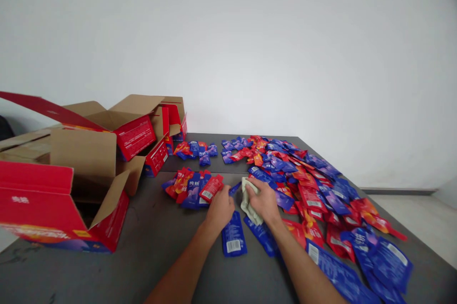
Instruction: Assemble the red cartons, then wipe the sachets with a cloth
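Note:
My right hand [264, 199] is closed on a crumpled pale cloth [249, 201] above the table. Close beside it, my left hand [220, 208] has its fingers curled shut on a blue pouch [234, 189], of which only a narrow strip shows between the hand and the cloth. A red pouch [212, 188] lies just left of my left fingers, on top of a small row of red and blue pouches [193, 191]. Under my wrists, a blue pouch with a barcode [233, 235] lies flat, with another blue pouch [262, 235] partly hidden by my right forearm.
Open red cartons [103, 232] with raised brown flaps stand along the left side. A large heap of red and blue pouches [314, 185] spreads over the right of the dark table [153, 266]. Smaller groups of pouches [196, 150] lie farther back, before a white wall.

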A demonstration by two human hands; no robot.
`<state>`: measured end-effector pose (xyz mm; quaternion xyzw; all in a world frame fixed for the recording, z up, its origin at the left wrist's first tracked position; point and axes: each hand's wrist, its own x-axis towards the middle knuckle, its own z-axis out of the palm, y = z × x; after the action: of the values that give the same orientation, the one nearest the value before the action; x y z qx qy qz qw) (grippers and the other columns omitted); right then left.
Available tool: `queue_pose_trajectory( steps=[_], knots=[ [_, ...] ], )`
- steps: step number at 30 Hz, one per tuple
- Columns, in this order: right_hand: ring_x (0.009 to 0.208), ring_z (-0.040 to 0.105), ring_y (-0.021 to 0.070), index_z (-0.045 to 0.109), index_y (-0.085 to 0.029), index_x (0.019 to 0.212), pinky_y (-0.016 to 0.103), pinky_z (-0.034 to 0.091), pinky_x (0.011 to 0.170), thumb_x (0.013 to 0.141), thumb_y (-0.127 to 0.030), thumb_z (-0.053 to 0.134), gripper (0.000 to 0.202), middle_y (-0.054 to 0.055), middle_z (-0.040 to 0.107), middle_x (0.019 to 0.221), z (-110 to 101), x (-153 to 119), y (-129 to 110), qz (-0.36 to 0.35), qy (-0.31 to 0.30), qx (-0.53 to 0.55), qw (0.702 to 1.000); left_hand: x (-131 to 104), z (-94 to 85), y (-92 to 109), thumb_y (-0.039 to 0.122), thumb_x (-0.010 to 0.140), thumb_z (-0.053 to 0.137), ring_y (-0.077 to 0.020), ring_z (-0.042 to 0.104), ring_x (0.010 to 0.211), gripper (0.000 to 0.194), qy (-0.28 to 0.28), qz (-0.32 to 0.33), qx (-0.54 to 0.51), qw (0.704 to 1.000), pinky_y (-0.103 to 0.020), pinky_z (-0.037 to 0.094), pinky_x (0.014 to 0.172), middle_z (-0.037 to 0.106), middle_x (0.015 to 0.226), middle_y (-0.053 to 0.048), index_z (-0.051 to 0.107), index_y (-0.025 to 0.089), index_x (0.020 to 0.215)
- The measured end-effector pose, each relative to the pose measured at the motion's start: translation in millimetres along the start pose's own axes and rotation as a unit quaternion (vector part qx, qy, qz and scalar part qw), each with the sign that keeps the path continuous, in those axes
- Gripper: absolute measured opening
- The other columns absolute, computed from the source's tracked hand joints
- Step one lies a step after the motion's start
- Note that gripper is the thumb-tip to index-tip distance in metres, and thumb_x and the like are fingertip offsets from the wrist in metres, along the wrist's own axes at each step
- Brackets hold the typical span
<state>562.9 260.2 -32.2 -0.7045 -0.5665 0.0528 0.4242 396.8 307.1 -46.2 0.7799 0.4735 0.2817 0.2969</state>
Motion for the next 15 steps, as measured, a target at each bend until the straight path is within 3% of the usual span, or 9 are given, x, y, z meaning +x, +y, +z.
queue_pose_trajectory(
  steps=[3, 5, 10, 12, 15],
  knots=[
    [0.107, 0.064, 0.0228, 0.072, -0.024, 0.111, 0.040, 0.047, 0.100, 0.090, -0.029, 0.053, 0.028, 0.005, 0.073, 0.114, 5, -8, -10, -0.063, 0.008, 0.020, 0.998, 6, -5.2, -7, 0.010, 0.082, 0.045, -0.0223, 0.060, 0.109, 0.032, 0.044, -0.027, -0.139, 0.989, -0.035, 0.042, 0.098, 0.068, 0.110, -0.010, 0.061, 0.017, 0.109],
    [0.108, 0.063, 0.0227, 0.071, -0.023, 0.111, 0.041, 0.046, 0.100, 0.091, -0.026, 0.053, 0.027, 0.006, 0.072, 0.116, 9, -13, -19, -0.117, -0.002, 0.036, 0.993, 6, -9.8, -7, 0.013, 0.079, 0.050, -0.0211, 0.062, 0.103, 0.032, 0.061, -0.059, -0.263, 0.961, -0.034, 0.046, 0.091, 0.068, 0.108, -0.008, 0.063, 0.018, 0.108],
    [0.113, 0.061, 0.0225, 0.067, -0.025, 0.118, 0.043, 0.044, 0.098, 0.094, -0.017, 0.049, 0.032, 0.008, 0.069, 0.121, 15, -27, -37, -0.222, -0.046, 0.027, 0.974, -4, -20.3, 1, 0.010, 0.060, 0.060, -0.0153, 0.063, 0.077, 0.077, -0.055, -0.080, -0.538, 0.837, -0.022, 0.044, 0.059, 0.067, 0.111, -0.006, 0.052, 0.024, 0.134],
    [0.115, 0.059, 0.0236, 0.066, -0.025, 0.120, 0.044, 0.043, 0.098, 0.093, -0.019, 0.052, 0.031, 0.008, 0.067, 0.123, 16, -30, -40, -0.229, -0.046, 0.010, 0.972, -7, -23.1, 2, 0.005, 0.053, 0.058, -0.0158, 0.063, 0.081, 0.088, -0.078, -0.066, -0.570, 0.815, -0.020, 0.044, 0.058, 0.066, 0.117, -0.006, 0.049, 0.026, 0.138],
    [0.116, 0.057, 0.0255, 0.067, -0.025, 0.119, 0.045, 0.043, 0.099, 0.090, -0.024, 0.062, 0.030, 0.009, 0.066, 0.123, 18, -32, -40, -0.222, -0.043, -0.010, 0.974, -9, -26.0, 2, 0.002, 0.049, 0.053, -0.0175, 0.063, 0.089, 0.092, -0.085, -0.056, -0.582, 0.806, -0.021, 0.047, 0.061, 0.064, 0.125, -0.006, 0.050, 0.027, 0.137]
  ],
)
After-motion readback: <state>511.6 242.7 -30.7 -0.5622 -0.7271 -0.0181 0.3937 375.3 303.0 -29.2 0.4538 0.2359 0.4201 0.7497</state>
